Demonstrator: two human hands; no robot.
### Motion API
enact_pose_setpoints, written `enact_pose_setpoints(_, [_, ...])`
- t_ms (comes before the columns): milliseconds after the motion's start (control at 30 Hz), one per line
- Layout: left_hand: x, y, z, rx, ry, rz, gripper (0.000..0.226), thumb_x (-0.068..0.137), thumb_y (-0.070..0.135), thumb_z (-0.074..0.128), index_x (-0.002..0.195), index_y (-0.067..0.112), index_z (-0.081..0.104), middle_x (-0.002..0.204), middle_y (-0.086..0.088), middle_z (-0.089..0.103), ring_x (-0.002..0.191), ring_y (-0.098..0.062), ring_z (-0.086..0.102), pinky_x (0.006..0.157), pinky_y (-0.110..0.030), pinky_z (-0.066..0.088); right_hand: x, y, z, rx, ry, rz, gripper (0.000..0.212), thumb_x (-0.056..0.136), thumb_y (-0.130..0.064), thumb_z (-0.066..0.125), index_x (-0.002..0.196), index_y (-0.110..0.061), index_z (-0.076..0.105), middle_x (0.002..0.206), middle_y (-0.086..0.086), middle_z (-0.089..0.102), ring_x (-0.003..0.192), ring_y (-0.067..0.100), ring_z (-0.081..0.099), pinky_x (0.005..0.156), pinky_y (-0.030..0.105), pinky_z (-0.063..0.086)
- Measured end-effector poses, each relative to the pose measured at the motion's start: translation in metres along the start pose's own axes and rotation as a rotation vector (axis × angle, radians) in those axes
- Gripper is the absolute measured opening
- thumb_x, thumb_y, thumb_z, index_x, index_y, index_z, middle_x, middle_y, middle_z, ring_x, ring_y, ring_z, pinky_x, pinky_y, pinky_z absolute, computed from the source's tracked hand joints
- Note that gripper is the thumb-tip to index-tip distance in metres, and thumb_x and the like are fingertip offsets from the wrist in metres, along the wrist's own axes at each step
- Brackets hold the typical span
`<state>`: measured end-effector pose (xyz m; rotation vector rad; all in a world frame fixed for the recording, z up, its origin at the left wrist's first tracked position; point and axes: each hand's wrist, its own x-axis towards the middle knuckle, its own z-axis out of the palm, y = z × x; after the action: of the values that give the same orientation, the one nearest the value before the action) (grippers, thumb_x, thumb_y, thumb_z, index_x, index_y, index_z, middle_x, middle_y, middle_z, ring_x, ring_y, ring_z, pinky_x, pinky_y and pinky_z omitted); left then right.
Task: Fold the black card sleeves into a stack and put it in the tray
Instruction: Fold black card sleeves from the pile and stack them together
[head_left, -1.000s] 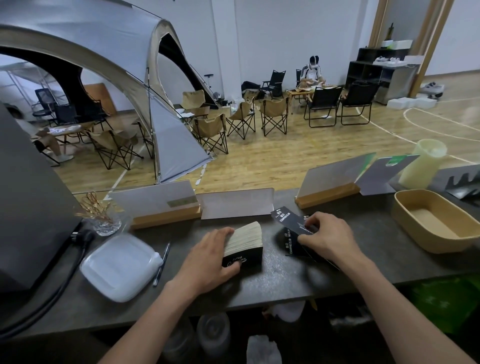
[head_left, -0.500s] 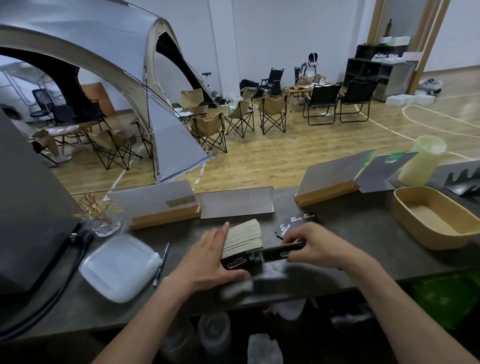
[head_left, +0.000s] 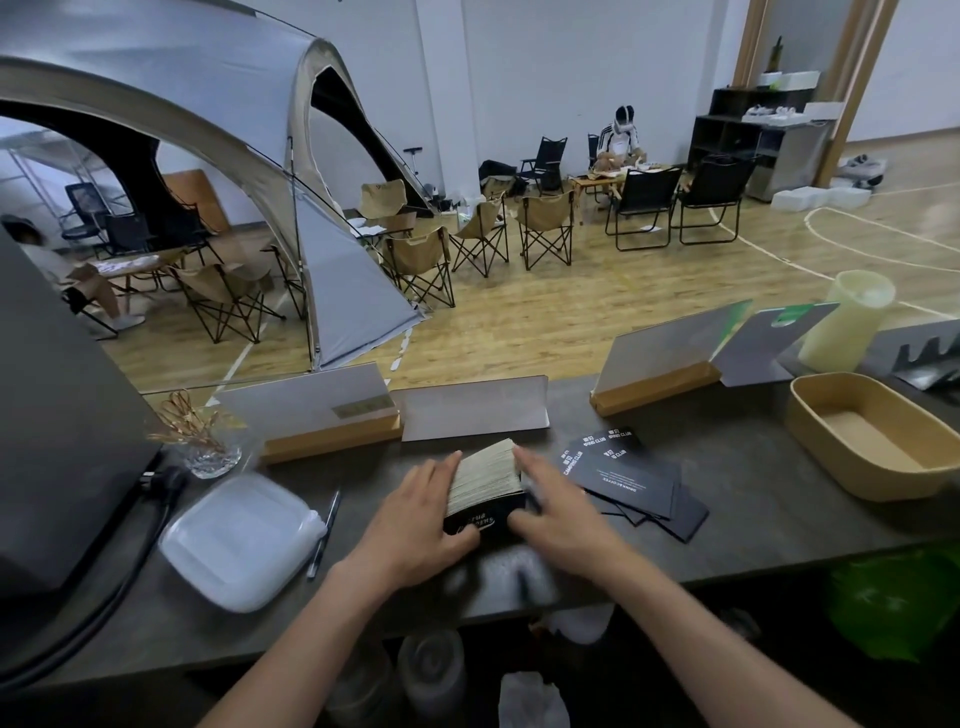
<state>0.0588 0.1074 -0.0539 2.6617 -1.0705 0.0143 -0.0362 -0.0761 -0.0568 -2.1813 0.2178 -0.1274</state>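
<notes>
Stack of folded card sleeves (head_left: 485, 478) stands on edge near the middle of the dark counter (head_left: 727, 525), pale edges up, black face w/ white print toward the near side. Left hand (head_left: 415, 525) against the stack's left side, fingers straight and close together, thumb round the near black face. Right hand (head_left: 558, 512) against the stack's right side, fingers extended & slightly spread, thumb at the near right corner; it's motion-blurred, so exact contact can't be told.

Just right of the right hand: loose flat black sleeves (head_left: 628, 480) fanned and overlapping on the counter, white lettering up. Further right, near the counter's right end, tan tray (head_left: 810, 431), apart from sleeves; nothing seen in it. Behind the tray a pale yellow cylinder (head_left: 852, 322).

Far side of the stack: white folded card (head_left: 472, 408) upright, wood-based sign holder (head_left: 322, 415) to its left, another sign holder (head_left: 670, 358) far right. Left of the hands: pen (head_left: 324, 530), white lidded container (head_left: 239, 540), small glass w/ gold sticks (head_left: 208, 447), dark machine (head_left: 57, 415) at far left w/ black cable.

Beyond the counter: wood floor, grey tent (head_left: 208, 130), folding chairs, a seated person (head_left: 621, 137) at the back.
</notes>
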Motion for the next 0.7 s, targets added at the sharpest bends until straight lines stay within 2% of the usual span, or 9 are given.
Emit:
enact_pose_setpoints(33, [0.000,-0.001,0.001,0.002,0.000,0.000,0.096,0.075,0.063,0.046,0.157,0.022,0.018,0.138,0.001,0.044,0.128,-0.020,0.042,0.106,-0.038,0.042,0.005,0.007,-0.020,-0.066,0.087,0.010,0.066,0.083,-0.022,0.064,0.147,-0.016,0.047,0.155,0.001,0.041,0.145,0.016,0.035,0.119,0.024,0.022])
enact_pose_setpoints(100, [-0.001,-0.001,0.002,-0.004,0.011,0.001,0.092,0.076,0.061,0.048,0.155,0.023,0.021,0.137,0.002,0.045,0.127,-0.019,0.043,0.106,-0.037,0.042,0.009,0.024,-0.060,-0.427,0.239,0.074,0.049,0.084,-0.032,0.069,0.132,-0.023,0.063,0.139,-0.001,0.058,0.129,0.019,0.051,0.106,0.029,0.039])
enact_pose_setpoints(167, [-0.001,-0.002,0.003,-0.013,0.029,0.004,0.088,0.076,0.060,0.048,0.153,0.025,0.025,0.135,0.003,0.047,0.126,-0.018,0.044,0.105,-0.036,0.043,0.007,0.039,-0.088,-0.750,0.199,0.198,0.046,0.079,-0.047,0.073,0.120,-0.028,0.068,0.125,0.000,0.064,0.117,0.024,0.058,0.092,0.035,0.048])
enact_pose_setpoints(267, [0.000,-0.002,0.001,-0.022,0.025,0.023,0.082,0.079,0.059,0.051,0.151,0.026,0.027,0.135,0.004,0.047,0.126,-0.017,0.044,0.104,-0.035,0.042,0.007,0.049,-0.100,-0.749,0.108,0.261,0.042,0.072,-0.050,0.075,0.109,-0.030,0.069,0.112,0.000,0.066,0.106,0.024,0.062,0.082,0.033,0.050])
enact_pose_setpoints(400, [0.002,0.004,-0.002,-0.038,0.044,0.057,0.076,0.084,0.054,0.056,0.150,0.029,0.027,0.132,0.007,0.048,0.121,-0.013,0.047,0.098,-0.032,0.045,0.009,0.052,-0.099,-0.778,0.126,0.150,0.048,0.063,-0.057,0.070,0.103,-0.031,0.064,0.101,-0.004,0.062,0.100,0.021,0.060,0.080,0.033,0.049])
enact_pose_setpoints(500, [0.003,0.007,-0.003,-0.018,0.037,0.077,0.084,0.082,0.056,0.053,0.154,0.026,0.022,0.131,0.005,0.048,0.121,-0.015,0.046,0.098,-0.033,0.045,0.002,0.057,-0.107,-0.601,0.278,0.052,0.042,0.065,-0.060,0.063,0.096,-0.032,0.058,0.093,-0.008,0.058,0.086,0.016,0.060,0.074,0.033,0.049])
enact_pose_setpoints(567, [0.003,0.006,-0.002,0.010,0.023,0.080,0.094,0.080,0.061,0.052,0.158,0.023,0.015,0.134,0.003,0.045,0.124,-0.017,0.044,0.103,-0.034,0.043,-0.004,0.051,-0.115,-0.302,0.353,-0.046,0.028,0.072,-0.051,0.062,0.091,-0.031,0.060,0.085,-0.010,0.063,0.075,0.011,0.061,0.071,0.033,0.051])
enact_pose_setpoints(633, [0.003,0.005,-0.002,0.016,-0.016,0.072,0.106,0.078,0.073,0.054,0.159,0.022,0.009,0.142,0.002,0.040,0.129,-0.017,0.039,0.109,-0.035,0.038,-0.010,0.033,-0.122,0.076,0.148,-0.056,0.022,0.078,-0.037,0.058,0.091,-0.021,0.066,0.077,0.000,0.070,0.068,0.011,0.065,0.068,0.037,0.053])
enact_pose_setpoints(700, [0.003,0.005,-0.004,0.002,-0.068,0.057,0.122,0.070,0.090,0.052,0.160,0.022,0.004,0.151,0.001,0.034,0.135,-0.016,0.034,0.115,-0.036,0.034,-0.015,0.017,-0.121,0.225,-0.167,0.006,0.027,0.083,-0.029,0.058,0.094,-0.007,0.068,0.079,0.009,0.073,0.068,0.018,0.069,0.065,0.038,0.053])
